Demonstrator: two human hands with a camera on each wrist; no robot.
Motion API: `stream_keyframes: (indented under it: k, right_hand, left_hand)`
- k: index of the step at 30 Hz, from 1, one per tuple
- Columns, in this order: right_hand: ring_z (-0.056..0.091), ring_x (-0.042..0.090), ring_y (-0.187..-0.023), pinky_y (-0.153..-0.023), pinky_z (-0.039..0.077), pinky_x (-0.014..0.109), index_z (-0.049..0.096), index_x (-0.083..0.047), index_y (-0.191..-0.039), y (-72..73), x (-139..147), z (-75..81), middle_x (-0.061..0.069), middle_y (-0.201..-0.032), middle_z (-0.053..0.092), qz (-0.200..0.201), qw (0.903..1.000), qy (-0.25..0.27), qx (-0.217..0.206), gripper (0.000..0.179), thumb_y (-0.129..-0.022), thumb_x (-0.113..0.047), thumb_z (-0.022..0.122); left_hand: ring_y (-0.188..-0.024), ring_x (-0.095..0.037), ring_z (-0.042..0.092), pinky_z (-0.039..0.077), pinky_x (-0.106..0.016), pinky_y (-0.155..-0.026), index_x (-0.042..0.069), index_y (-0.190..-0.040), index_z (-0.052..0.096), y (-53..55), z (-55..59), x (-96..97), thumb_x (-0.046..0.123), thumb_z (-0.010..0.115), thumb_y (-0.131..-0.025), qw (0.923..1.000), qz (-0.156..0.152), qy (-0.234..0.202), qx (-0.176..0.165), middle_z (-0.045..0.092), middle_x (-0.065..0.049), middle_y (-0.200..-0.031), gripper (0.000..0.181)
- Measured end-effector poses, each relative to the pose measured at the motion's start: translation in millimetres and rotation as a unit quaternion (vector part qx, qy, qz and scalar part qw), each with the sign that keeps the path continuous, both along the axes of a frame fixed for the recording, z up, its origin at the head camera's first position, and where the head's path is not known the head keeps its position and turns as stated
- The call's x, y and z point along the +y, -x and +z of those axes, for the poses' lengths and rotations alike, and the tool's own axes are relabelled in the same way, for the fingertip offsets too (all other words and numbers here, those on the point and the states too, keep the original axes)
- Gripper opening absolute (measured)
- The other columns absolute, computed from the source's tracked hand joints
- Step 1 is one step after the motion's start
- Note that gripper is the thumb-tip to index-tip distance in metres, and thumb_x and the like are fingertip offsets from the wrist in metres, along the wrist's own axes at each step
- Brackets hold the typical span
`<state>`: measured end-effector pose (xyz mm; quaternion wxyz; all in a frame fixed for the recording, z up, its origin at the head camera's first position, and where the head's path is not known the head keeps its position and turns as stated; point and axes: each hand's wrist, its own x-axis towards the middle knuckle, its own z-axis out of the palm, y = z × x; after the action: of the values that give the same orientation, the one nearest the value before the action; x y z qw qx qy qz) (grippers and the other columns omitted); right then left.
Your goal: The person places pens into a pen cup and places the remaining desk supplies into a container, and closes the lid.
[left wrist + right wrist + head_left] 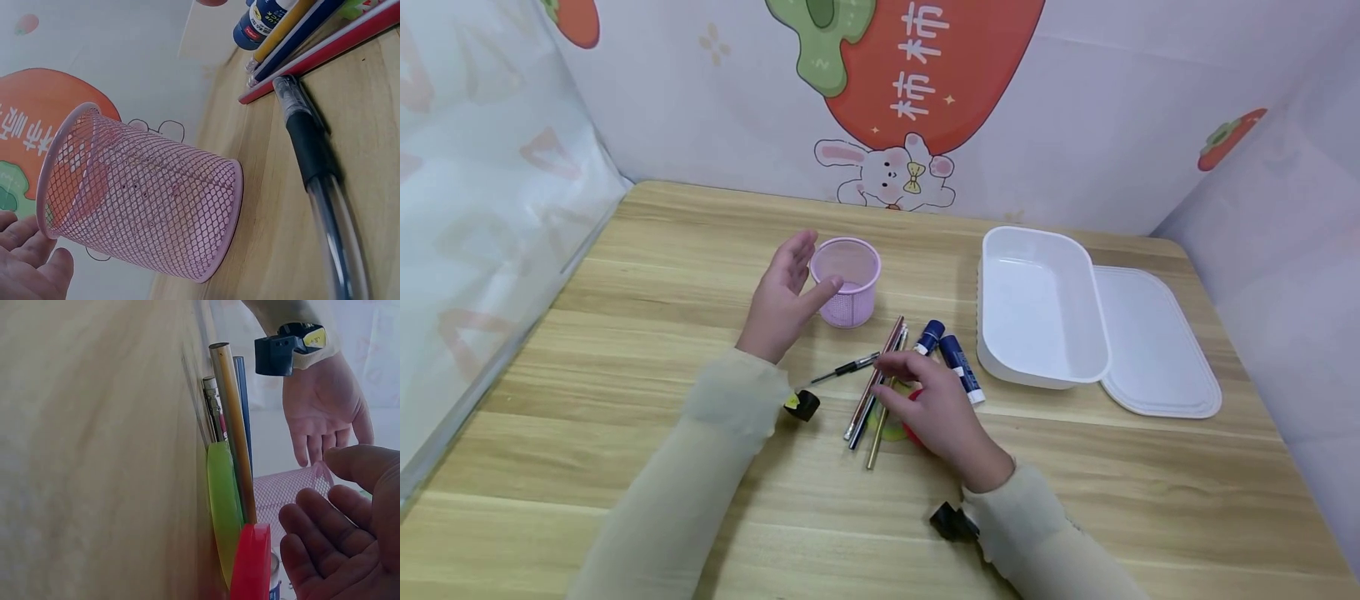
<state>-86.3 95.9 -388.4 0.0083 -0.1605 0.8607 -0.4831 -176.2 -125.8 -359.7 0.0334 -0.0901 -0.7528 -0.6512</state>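
Note:
My left hand (pixel 781 307) is beside the pink mesh pen cup (pixel 848 307), fingers extended and thumb over its near rim. Whether it touches the cup I cannot tell. The cup stands upright. Above a small pile hovers my right hand (pixel 936 408), fingers loosely bent, holding nothing. Below it lie a red pencil (pixel 325 59), a dark blue pencil (pixel 861 423) and a gold pencil (pixel 877 437). Partly hidden among them are a yellow-green flat piece (pixel 222 506) and a red one (pixel 251 562). A clear pen with black grip (pixel 310 150) lies left of the pencils.
Two blue glue sticks (pixel 961 367) lie right of the pencils. Farther right stands a white plastic box (pixel 1041 377), with its pale lid (pixel 1165 342) flat beside it. A printed cloth (pixel 1075 125) hangs behind the wooden table (pixel 625 333).

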Motion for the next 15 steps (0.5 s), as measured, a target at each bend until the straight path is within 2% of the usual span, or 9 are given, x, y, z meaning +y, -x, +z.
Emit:
stream_keyframes:
  k: [6, 9, 15]
  right_hand:
    - [0.067, 0.011, -0.104, -0.09, 0.057, 0.034, 0.07, -0.009, -0.117, 3.4, -4, -1.7, -0.002, -0.114, 0.072, 0.0, 1.0, -0.007, 0.001, 0.03, -0.09, -0.018, 0.078]
    - [0.067, 0.012, -0.104, -0.091, 0.057, 0.032, 0.07, -0.009, -0.117, 5.0, -5, -1.8, -0.002, -0.113, 0.072, -0.001, 1.0, -0.009, -0.002, 0.03, -0.089, -0.017, 0.078]
    - [0.067, 0.014, -0.104, -0.091, 0.057, 0.033, 0.07, -0.01, -0.116, 10.9, -6, 0.0, 0.001, -0.113, 0.072, -0.009, 0.9998, -0.015, -0.009, 0.029, -0.089, -0.016, 0.079]
  left_hand:
    - [-0.149, -0.013, 0.026, 0.024, -0.026, -0.121, 0.007, -0.158, 0.024, 5.2, 0.9, 4.6, 0.022, 0.076, -0.091, 0.999, 0.005, -0.012, -0.042, 0.029, -0.006, -0.163, 0.086]
    - [-0.149, -0.016, 0.026, 0.024, -0.029, -0.121, 0.006, -0.159, 0.023, 7.3, 0.0, 5.5, 0.019, 0.076, -0.09, 0.9982, 0.0, -0.01, -0.059, 0.027, -0.01, -0.164, 0.088]
    - [-0.149, -0.023, 0.028, 0.024, -0.031, -0.122, 0.004, -0.158, 0.023, 9.2, -3.9, 4.8, 0.018, 0.078, -0.089, 0.9976, -0.018, 0.015, -0.065, 0.033, -0.014, -0.16, 0.089]
